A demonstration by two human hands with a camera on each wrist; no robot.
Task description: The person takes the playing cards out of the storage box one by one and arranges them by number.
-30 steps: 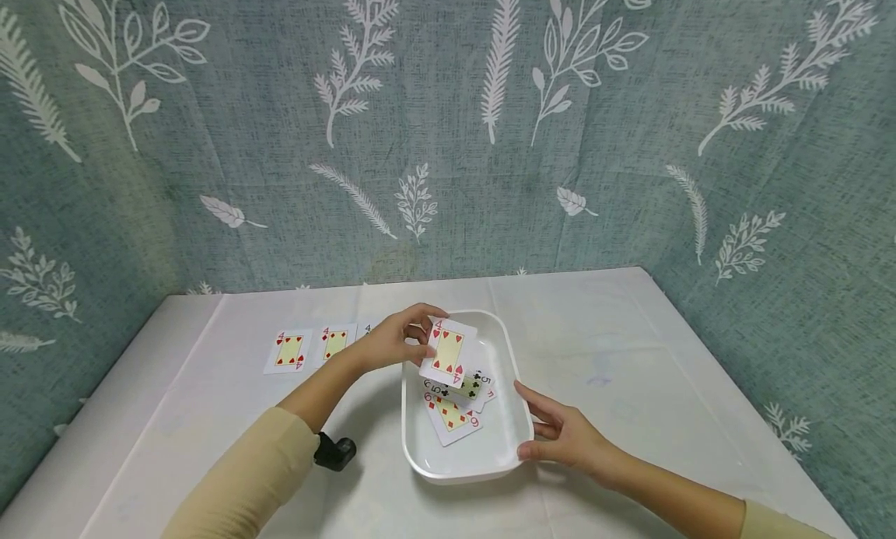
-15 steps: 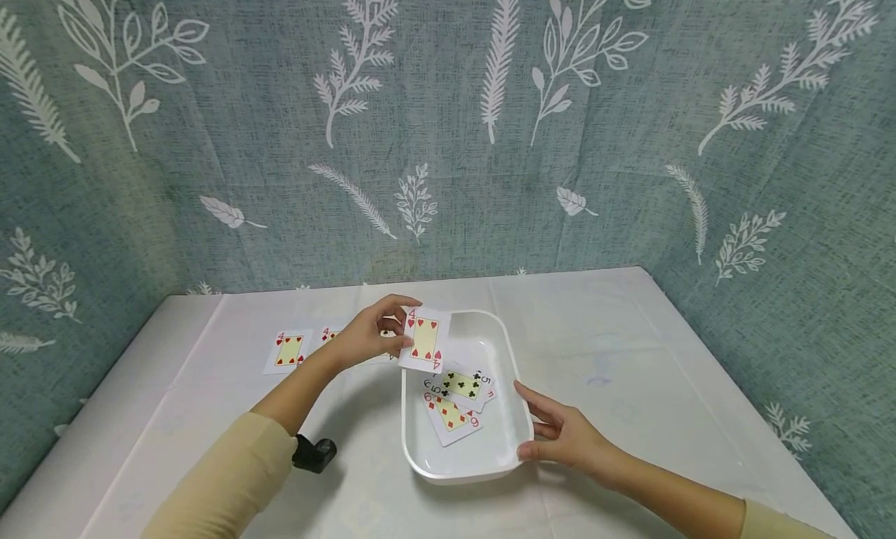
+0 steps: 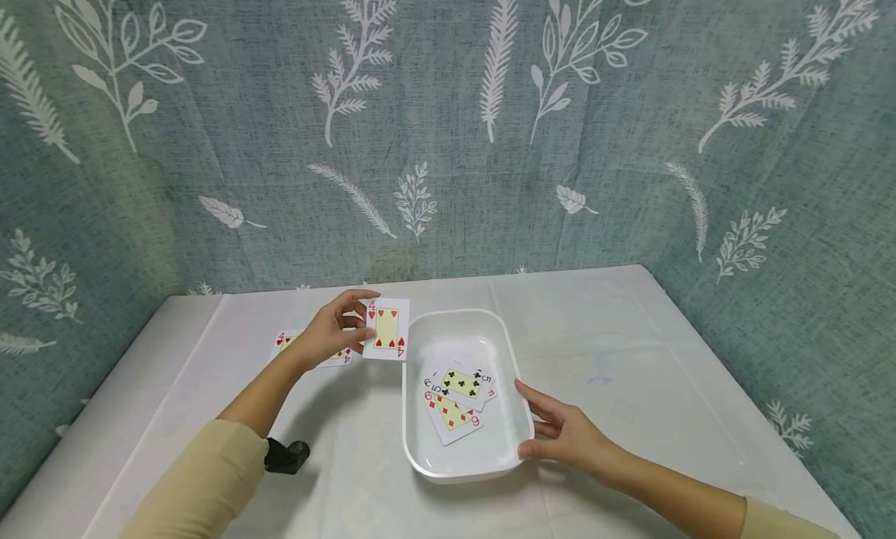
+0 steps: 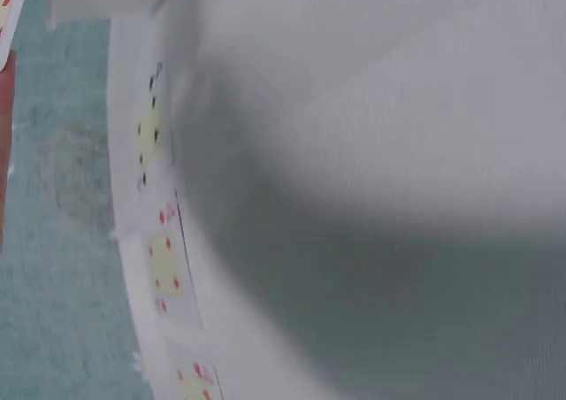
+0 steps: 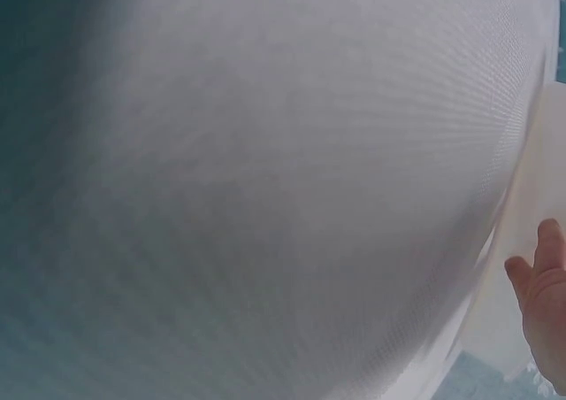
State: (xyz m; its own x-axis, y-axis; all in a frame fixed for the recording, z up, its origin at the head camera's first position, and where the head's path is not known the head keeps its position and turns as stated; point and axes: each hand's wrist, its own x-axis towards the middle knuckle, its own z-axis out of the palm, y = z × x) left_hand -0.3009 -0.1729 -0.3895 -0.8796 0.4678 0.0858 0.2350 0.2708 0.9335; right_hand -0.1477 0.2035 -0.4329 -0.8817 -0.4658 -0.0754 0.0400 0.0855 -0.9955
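My left hand (image 3: pixel 336 333) pinches a four of hearts (image 3: pixel 387 329) by its left edge, face up, above the table just left of the white tray (image 3: pixel 420 461). A corner of that held card (image 4: pixel 9 15) shows in the left wrist view. My right hand (image 3: pixel 570 446) holds the tray's right side, fingers and thumb at its rim; the right wrist view shows this hand (image 5: pixel 546 303) against the pale wall. Inside the tray lie a five of clubs (image 3: pixel 460 383) and a six of diamonds (image 3: pixel 451 421), overlapping other cards that are mostly covered.
Behind my left hand, a row of cards lies on the table: a red four (image 3: pixel 283 341), a four of diamonds (image 4: pixel 165 263) and a black-suited card (image 4: pixel 150 130). A black device (image 3: pixel 287 456) sits at my left wrist. Patterned green cloth (image 3: pixel 448 134) stands behind the table.
The left hand has carried the four of hearts leftward from over the tray to beyond its left rim. My right hand and the tray have stayed in place.
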